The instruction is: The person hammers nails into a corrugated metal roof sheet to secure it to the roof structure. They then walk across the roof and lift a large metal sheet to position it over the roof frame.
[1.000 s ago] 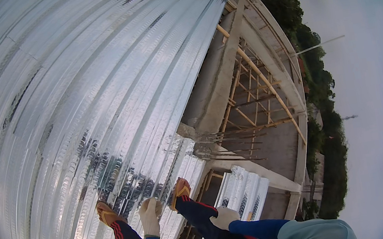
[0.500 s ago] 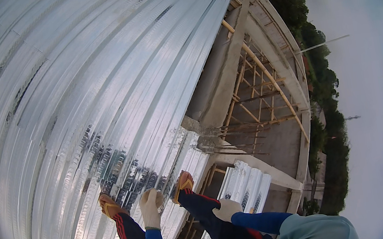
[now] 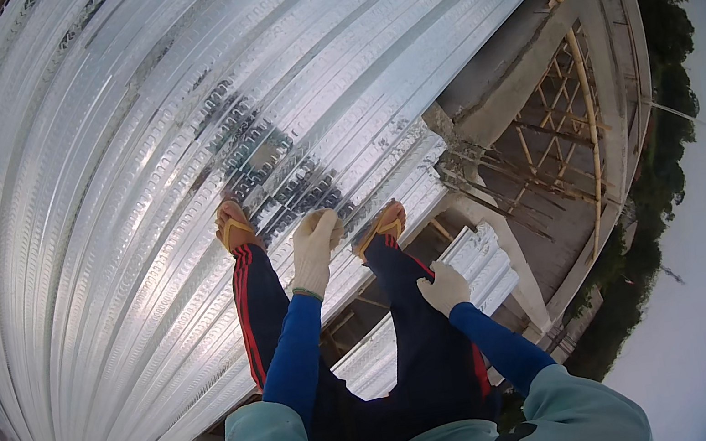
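We are holding our gloved left hand (image 3: 315, 247) out empty above the corrugated metal sheets (image 3: 136, 190), while our right hand (image 3: 444, 287) is resting loosely closed on our thigh, gripping nothing. We are standing in sandals (image 3: 234, 230) at the sheeting's edge, so the next step is probably calling for careful footing beside the open scaffolding (image 3: 570, 131)

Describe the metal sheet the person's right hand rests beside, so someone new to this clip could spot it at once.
Start from the broad silvery corrugated roof filling the left of the view. Past its lower right edge, across a dark gap showing timber framing, lies a separate narrow corrugated sheet, just right of the gloved right hand. Unlike the roof, it is a short detached strip.
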{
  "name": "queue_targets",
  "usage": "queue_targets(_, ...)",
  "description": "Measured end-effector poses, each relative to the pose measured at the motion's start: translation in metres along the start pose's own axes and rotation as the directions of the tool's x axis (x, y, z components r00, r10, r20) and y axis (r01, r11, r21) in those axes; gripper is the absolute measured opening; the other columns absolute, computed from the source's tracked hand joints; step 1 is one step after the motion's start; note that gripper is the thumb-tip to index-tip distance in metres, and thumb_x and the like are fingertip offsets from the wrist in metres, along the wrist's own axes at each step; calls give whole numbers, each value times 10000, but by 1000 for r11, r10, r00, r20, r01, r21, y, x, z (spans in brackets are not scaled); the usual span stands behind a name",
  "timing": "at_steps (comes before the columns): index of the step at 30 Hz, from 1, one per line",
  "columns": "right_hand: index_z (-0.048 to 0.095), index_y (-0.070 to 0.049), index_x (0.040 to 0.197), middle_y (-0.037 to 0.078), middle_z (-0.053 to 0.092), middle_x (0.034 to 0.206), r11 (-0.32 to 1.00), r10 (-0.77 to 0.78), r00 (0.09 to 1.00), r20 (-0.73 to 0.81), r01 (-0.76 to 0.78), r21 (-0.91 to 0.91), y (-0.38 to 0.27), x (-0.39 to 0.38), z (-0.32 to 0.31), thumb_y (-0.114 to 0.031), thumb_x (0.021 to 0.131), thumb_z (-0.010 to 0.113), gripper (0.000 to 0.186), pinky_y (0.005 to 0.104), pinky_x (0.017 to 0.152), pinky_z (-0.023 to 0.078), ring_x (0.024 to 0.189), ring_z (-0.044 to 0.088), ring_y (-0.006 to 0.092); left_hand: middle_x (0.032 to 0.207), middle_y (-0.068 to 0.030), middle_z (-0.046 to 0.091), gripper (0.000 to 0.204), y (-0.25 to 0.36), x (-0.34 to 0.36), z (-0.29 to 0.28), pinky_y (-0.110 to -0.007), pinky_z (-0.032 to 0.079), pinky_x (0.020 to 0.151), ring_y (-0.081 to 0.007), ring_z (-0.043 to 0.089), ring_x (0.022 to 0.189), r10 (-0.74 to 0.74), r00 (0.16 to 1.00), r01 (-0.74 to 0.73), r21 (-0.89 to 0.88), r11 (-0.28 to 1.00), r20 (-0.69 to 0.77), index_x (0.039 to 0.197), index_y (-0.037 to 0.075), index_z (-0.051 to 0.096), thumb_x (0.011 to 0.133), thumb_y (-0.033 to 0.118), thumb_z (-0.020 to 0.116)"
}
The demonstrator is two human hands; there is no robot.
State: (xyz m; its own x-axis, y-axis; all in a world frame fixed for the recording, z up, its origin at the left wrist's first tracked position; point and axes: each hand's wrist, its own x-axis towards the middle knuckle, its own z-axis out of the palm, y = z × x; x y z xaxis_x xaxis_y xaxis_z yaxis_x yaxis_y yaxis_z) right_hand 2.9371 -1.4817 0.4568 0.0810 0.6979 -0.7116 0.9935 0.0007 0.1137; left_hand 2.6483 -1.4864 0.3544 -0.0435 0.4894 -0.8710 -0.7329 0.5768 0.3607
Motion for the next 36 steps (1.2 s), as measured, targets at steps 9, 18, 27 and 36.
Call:
queue_targets(9,683,-6,1146,257,697,1169,931,-11,955,298,-99,352,-36,143,167,-567,895,627,617,473,987,502,1137,650,428,966,-49,690,360,-14,11,-27,-267,509,725,-120,652,825,-56,989,49,-56,997,-140,1174,12,644,963,299,696)
queue_targets(18,644,80,1188,291,661,1203,849,-3,955,296,-153,505,-91,245,231,-668,896,598,805,480,989,469,1147,634,424,801,-70,657,422,-61,181,-174,-348,468,616,-158,573,637,335,852,-42,586,809,-402,945,-90,659,909,330,684)
queue_targets(27,655,69,1144,132,668,1016,449,209,950,233,-304,840,-76,316,315,-495,809,799,671,388,787,484,914,624,244,962,-117,707,604,-94,250,-195,-334,496,656,-177,658,740,511,726,-145,624,768,-461,1119,-103,656,961,480,644)
queue_targets(36,543,-10,1298,115,631,1113,-17,367,794,485,-515,857,-86,305,303,-378,822,825,664,419,740,514,959,630,216,725,4,575,343,-97,277,-189,-256,348,430,-72,503,516,167,874,-180,14,984,-456,1019,3,664,998,346,674)
